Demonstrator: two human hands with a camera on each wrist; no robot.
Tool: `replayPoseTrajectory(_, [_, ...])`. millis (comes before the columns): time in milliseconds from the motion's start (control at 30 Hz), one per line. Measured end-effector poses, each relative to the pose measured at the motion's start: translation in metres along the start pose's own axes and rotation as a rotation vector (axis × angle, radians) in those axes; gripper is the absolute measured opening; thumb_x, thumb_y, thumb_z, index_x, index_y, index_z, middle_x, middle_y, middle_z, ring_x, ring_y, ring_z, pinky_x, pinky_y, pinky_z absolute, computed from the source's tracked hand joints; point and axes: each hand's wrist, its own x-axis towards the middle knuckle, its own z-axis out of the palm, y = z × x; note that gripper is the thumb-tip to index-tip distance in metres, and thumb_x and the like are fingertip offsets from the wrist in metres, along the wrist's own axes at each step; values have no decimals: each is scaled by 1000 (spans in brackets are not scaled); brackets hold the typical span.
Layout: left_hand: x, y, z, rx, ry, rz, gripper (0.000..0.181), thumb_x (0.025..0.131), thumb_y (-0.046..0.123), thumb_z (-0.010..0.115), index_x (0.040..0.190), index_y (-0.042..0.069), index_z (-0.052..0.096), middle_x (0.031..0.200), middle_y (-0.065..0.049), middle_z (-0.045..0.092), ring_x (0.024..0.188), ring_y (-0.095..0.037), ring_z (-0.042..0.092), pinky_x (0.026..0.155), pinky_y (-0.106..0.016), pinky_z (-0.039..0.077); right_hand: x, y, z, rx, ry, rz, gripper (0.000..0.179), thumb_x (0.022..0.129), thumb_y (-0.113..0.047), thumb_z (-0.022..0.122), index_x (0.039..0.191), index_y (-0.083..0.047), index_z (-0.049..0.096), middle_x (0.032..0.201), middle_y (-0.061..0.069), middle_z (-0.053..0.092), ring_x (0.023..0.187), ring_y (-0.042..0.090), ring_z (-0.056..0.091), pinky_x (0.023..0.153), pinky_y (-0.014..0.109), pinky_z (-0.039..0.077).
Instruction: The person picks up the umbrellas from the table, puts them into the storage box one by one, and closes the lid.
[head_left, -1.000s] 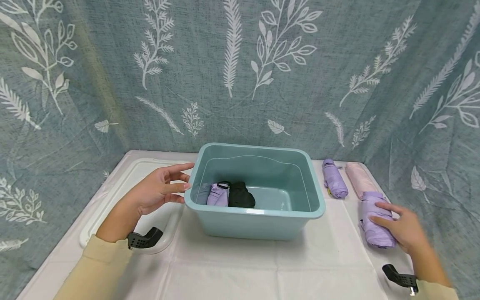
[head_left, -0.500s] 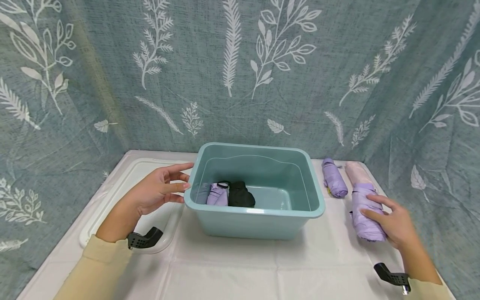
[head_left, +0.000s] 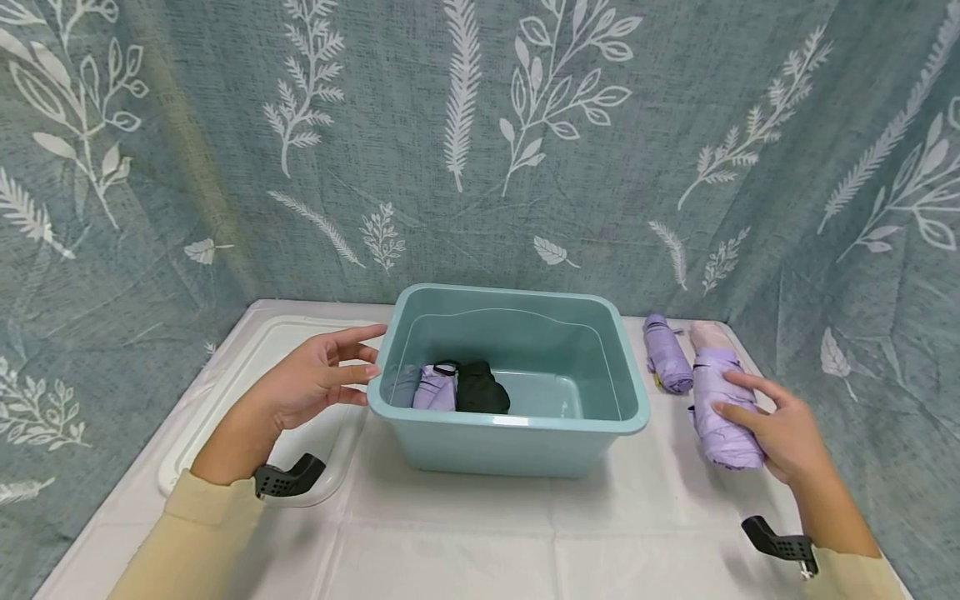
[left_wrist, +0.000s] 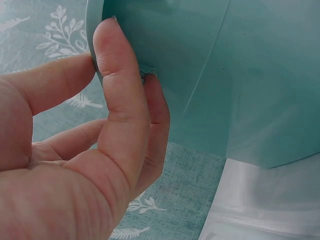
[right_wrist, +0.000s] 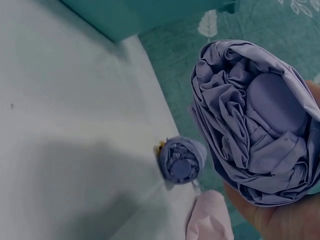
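In the head view my right hand (head_left: 780, 429) grips a thick lilac folded umbrella (head_left: 726, 412), thumb and fingers round its near side. Its bunched fabric end (right_wrist: 260, 125) fills much of the right wrist view. My left hand (head_left: 318, 379) touches the left rim of a blue-green plastic tub (head_left: 517, 450) with loosely bent fingers. Left fingertips (left_wrist: 112, 37) overlap the rim and outer wall in the left wrist view. Inside the tub, at its left, lie a lilac folded umbrella (head_left: 435, 390) and a black folded bundle (head_left: 482, 390).
A slimmer purple folded umbrella (head_left: 666, 354) lies right of the tub. Beside it, partly hidden behind the held umbrella, is a pink folded bundle (head_left: 708, 335). A white lid (head_left: 217, 417) lies under my left forearm. Patterned curtains (head_left: 480, 150) surround the white-covered table (head_left: 450, 542).
My right hand has carried the lilac umbrella left and slightly away from me, now overlapping more of the pink bundle. My left hand stays at the tub rim.
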Motion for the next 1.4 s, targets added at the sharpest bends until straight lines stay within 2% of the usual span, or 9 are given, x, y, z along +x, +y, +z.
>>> replayPoseTrajectory(167, [0,0,0,0,1,1,76,98,4,67,162,2,26,118,-6,58,86,-13,71,75,-31,63,0,-5,5,13,-6,-23,54,91,-6,77,141,-23,63,159,26,13,85,7,67,67,26,62])
replayPoseTrajectory(267, [-1,-1,0,2,1,3,76,98,4,67,162,2,26,118,-6,58,86,-13,71,75,-31,63,-1,-9,8,23,-4,-43,52,91,-6,77,139,-22,64,153,21,23,86,7,68,66,27,62])
replayPoseTrajectory(367, [-1,-1,0,1,1,5,75,98,4,67,162,2,26,118,-6,58,86,-13,71,75,-31,63,-2,-13,12,53,-7,-59,49,91,-4,77,136,-21,68,142,10,35,87,7,68,68,27,63])
replayPoseTrajectory(467, [0,-1,0,-1,0,5,75,98,4,67,162,2,27,119,-6,58,87,-14,71,75,-31,63,-3,-17,15,79,-21,-62,47,91,-3,76,134,-20,70,133,1,39,88,8,69,69,27,63])
replayPoseTrajectory(667, [0,0,1,10,5,2,75,98,4,67,162,2,27,118,-5,58,87,-13,71,74,-31,63,-3,-25,20,98,-48,-83,41,92,-1,74,128,-20,73,127,-1,46,89,8,68,69,27,63])
replayPoseTrajectory(833, [0,1,1,14,5,-3,75,98,4,67,161,2,27,117,-5,58,87,-13,70,74,-31,63,-4,-32,23,184,-86,-92,38,93,4,70,122,-20,76,116,-8,60,88,10,70,67,28,63])
replayPoseTrajectory(933, [0,2,1,11,7,-6,76,97,3,68,161,2,27,117,-6,59,87,-13,71,74,-31,63,-3,-38,26,231,-114,-103,38,94,7,68,120,-19,77,114,-8,64,88,10,71,67,28,63])
replayPoseTrajectory(1167, [-1,3,0,1,14,-25,77,97,4,69,162,3,27,118,-7,59,87,-14,71,74,-32,64,-2,-52,31,286,-195,-151,39,95,9,64,122,-17,74,121,-6,60,91,12,71,67,30,64])
replayPoseTrajectory(1400, [1,3,0,-1,11,-26,79,96,2,69,162,2,26,115,-5,59,85,-13,70,74,-32,64,1,-60,36,364,-283,-192,41,95,15,59,121,-14,72,114,0,67,92,15,72,68,32,64])
